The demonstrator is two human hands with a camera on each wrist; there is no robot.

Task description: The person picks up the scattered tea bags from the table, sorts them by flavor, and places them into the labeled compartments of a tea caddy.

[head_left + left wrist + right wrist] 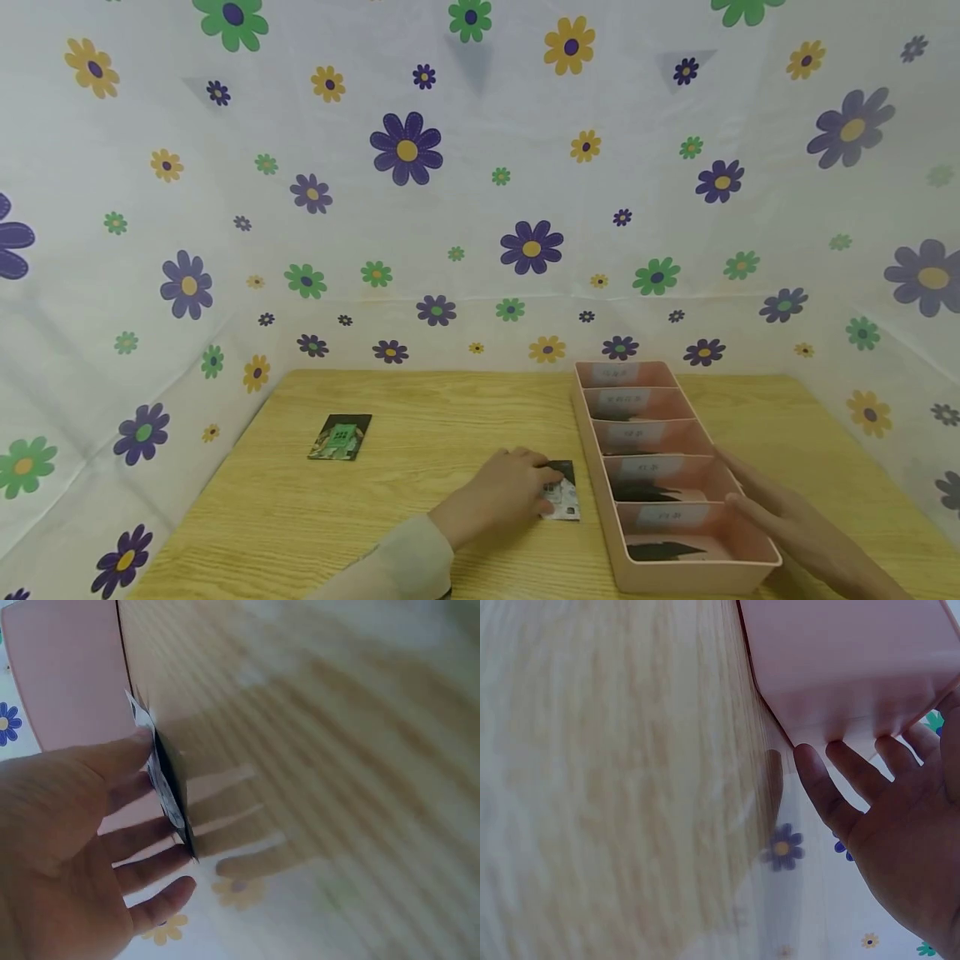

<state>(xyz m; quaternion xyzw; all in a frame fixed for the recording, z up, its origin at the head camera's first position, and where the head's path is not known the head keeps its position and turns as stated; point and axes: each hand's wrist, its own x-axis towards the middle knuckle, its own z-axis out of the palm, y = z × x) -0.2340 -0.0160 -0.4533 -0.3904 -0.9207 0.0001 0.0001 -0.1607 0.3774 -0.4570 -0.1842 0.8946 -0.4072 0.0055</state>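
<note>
My left hand (504,492) pinches a small picture card (567,493) by its edges, thumb near one side and fingertips at another. The card shows a pale building against a dark ground; the hand covers its left part. In the left wrist view the card (166,776) appears almost edge-on, close over the tabletop. On the right, my right hand (795,521) holds a long pink divided box (690,575), thumb over its right rim and fingers against the outer wall. Fingertips of the right hand (907,832) meet that wall low down in the right wrist view.
A second picture card (340,437) with a green-lit window lies at the table's left. White labels (660,467) mark the box's compartments, and dark cards (663,551) lie in several of them. Flower-printed white cloth (465,200) surrounds the wooden table (420,400).
</note>
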